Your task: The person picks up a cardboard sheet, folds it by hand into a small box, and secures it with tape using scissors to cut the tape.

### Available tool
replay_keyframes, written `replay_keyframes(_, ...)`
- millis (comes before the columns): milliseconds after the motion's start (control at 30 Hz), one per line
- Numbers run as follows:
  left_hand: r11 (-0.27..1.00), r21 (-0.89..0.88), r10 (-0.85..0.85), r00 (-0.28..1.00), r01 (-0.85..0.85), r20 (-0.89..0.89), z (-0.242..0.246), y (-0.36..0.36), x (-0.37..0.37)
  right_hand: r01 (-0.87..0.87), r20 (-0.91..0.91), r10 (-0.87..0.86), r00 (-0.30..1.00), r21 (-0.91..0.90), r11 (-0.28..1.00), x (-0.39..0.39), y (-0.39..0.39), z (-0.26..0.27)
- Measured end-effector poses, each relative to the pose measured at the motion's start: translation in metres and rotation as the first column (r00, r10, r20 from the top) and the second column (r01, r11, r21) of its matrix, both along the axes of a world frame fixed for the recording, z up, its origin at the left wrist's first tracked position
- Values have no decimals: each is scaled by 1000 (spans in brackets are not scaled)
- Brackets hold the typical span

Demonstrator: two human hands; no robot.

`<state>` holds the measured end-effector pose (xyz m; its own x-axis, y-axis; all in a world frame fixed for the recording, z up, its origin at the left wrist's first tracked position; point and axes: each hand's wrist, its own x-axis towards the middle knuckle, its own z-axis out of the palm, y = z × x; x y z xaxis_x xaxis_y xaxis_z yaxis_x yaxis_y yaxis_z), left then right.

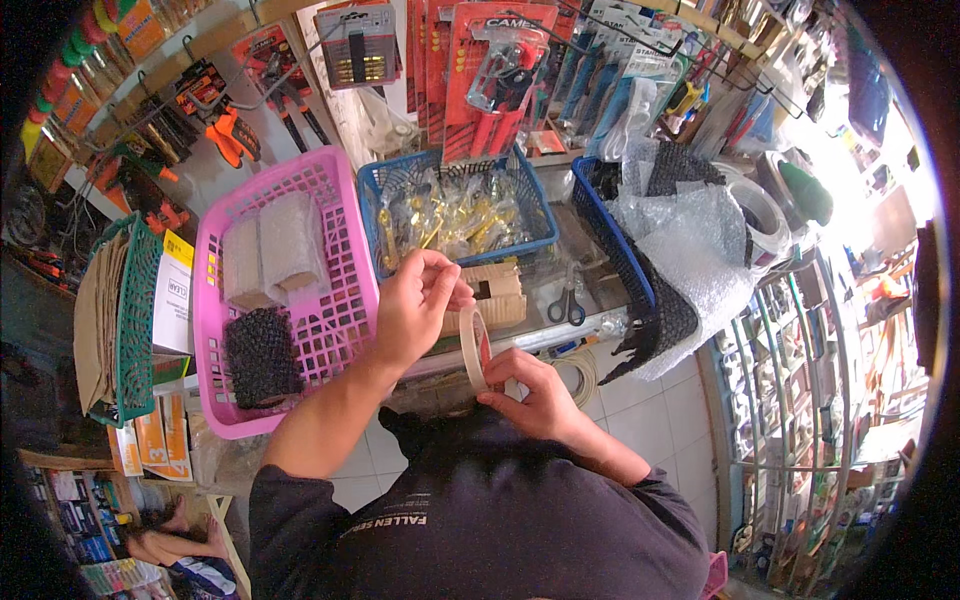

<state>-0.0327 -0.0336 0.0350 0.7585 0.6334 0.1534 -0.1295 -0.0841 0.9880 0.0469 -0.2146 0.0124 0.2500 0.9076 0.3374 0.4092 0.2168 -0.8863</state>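
Observation:
A narrow roll of pale adhesive tape (471, 349) stands on edge between my hands, in front of my chest. My right hand (529, 394) grips its lower side, fingers reaching into the core. At the upper rim, the thumb and fingers of my left hand (416, 307) are drawn close together. Whether they pinch the tape's loose end is too small to tell. Just behind the roll lies a small brown cardboard box (504, 300) with a dark cut-out, partly covered by my left hand. Scissors (568, 306) with dark handles rest on the counter to its right.
A pink plastic basket (358, 225) at left holds bubble-wrapped packets and a black-wrapped one. Bagged brass-coloured parts fill a blue basket (551, 217). Bubble wrap (686, 247) spills from another blue basket (622, 247). Packaged tools (495, 82) hang above. A person's legs (176, 544) show lower left.

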Motion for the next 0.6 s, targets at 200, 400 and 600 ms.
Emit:
replay_keyframes(200,976,-101,-199,978,192,-68,4,0,-2,-106,-38,103,994,-66,992,2,-12,10)
replay_keyframes(400,951,13,-301,937,308,-174,18,-16,-15,-267,-208,244,947,-90,959,4,-30,20)
replay_keyframes(600,950,109,-250,922,292,-295,41,-36,-38,-227,-455,181,872,-48,973,16,-55,19)
